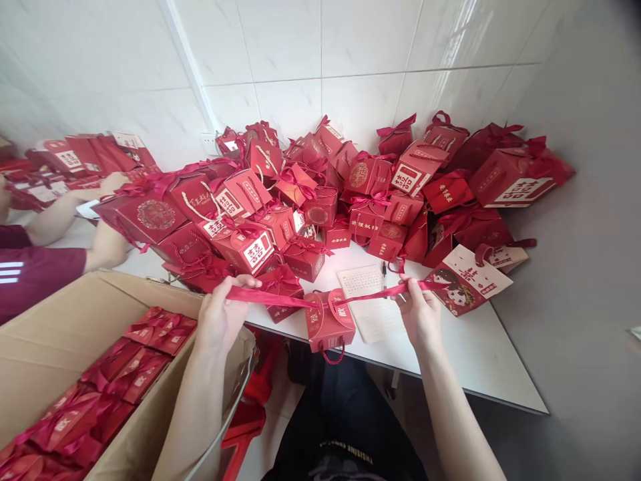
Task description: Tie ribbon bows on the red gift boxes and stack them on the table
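Note:
A small red gift box (pixel 330 327) with gold print and a cord handle sits at the front edge of the white table. Dark red ribbon (pixel 273 296) runs through its top and stretches out to both sides. My left hand (pixel 223 310) is closed on the ribbon's left end. On the other side, my right hand (pixel 419 310) pinches the right end, with the tail hanging past the fingers. The ribbon is taut, without a bow. An open notebook (pixel 370 287) lies behind the box, with a black pen (pixel 384 275) on it.
Red gift boxes (pixel 255 250) with bows are heaped along the wall. A cardboard carton (pixel 150 407) of bowed boxes stands at lower left. A co-worker's arm (pixel 107 234) reaches in at the left. A grey panel (pixel 575 280) bounds the right, and a red stool (pixel 245 421) is below.

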Tool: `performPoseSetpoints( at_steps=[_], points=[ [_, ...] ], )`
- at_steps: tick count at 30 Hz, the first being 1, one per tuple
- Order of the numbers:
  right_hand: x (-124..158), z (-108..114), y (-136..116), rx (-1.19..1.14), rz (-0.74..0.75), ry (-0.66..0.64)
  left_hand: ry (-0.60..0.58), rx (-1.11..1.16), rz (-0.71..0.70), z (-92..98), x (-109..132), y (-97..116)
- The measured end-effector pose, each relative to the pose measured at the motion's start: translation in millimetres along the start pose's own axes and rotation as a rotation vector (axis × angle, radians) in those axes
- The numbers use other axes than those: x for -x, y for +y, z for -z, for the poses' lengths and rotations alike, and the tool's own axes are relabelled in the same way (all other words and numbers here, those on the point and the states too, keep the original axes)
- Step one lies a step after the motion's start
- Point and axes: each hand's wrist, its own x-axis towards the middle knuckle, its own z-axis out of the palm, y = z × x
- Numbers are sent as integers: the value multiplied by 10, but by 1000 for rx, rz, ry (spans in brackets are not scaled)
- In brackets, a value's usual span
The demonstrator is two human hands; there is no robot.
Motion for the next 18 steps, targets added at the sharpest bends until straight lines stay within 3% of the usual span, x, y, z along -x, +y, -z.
performPoseSetpoints(
  at_steps=[6, 11, 15, 18],
  points=[
    [-40, -5, -77, -34, 18, -33, -24, 239, 18, -34, 10, 159],
    [-78, -5, -184, -74, 49, -204, -117, 278, -5, 29, 22, 107],
    [-89, -87, -275, -38, 88, -280, -247, 70, -59, 95, 8, -7],
    [-104, -181, -356, -81, 87, -302, -307, -326, -58, 145, 16, -70]
  ],
)
